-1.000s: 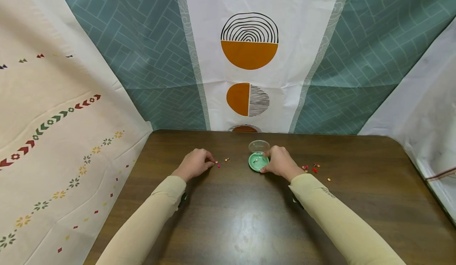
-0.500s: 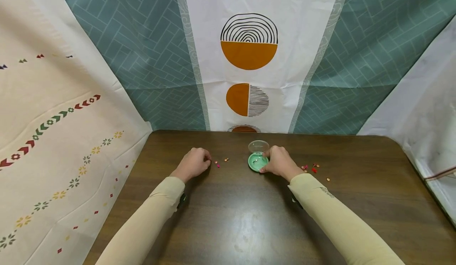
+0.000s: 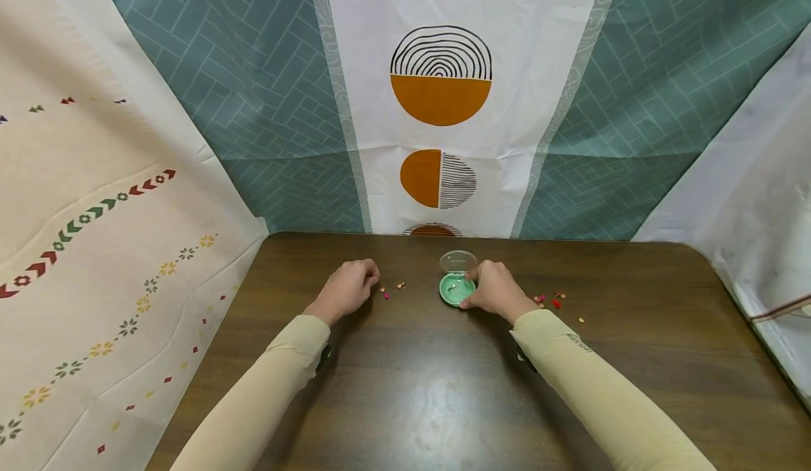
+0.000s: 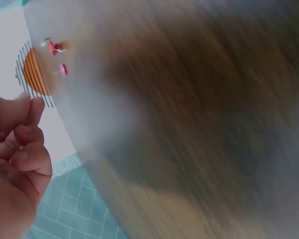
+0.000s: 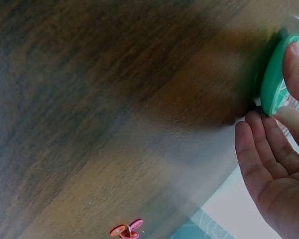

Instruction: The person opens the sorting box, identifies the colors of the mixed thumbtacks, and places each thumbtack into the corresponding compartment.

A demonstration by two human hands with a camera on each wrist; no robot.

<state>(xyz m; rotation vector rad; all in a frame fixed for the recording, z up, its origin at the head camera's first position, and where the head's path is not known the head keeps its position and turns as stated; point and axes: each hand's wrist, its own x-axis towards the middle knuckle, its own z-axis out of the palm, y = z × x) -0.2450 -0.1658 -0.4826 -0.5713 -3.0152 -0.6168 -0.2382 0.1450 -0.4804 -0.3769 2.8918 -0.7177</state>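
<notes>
My right hand (image 3: pixel 500 291) grips the rim of a small round green case (image 3: pixel 448 300), thumb in front and fingers at its far side. Its clear lid (image 3: pixel 457 260) stands up at the back, and a tack (image 3: pixel 452 288) lies inside. My left hand (image 3: pixel 345 291) is just left of a few loose thumbtacks. In the left wrist view the thumb and index fingertip meet and the other fingers curl; whether a tack is between them is hidden. Closest to them in the head view are an orange tack (image 3: pixel 382 289) and a pink tack (image 3: pixel 386 296).
Another orange tack (image 3: pixel 400 285) lies between the left hand and the case. Several red, pink and orange thumbtacks (image 3: pixel 556 303) are scattered right of my right hand. The brown wooden table (image 3: pixel 412 379) ends at a hanging patterned cloth (image 3: pixel 443 196).
My left hand drew back left from the tacks, then its fingertips came up and slightly right again. The loose tacks stay on the table. My right hand keeps its hold on the case.
</notes>
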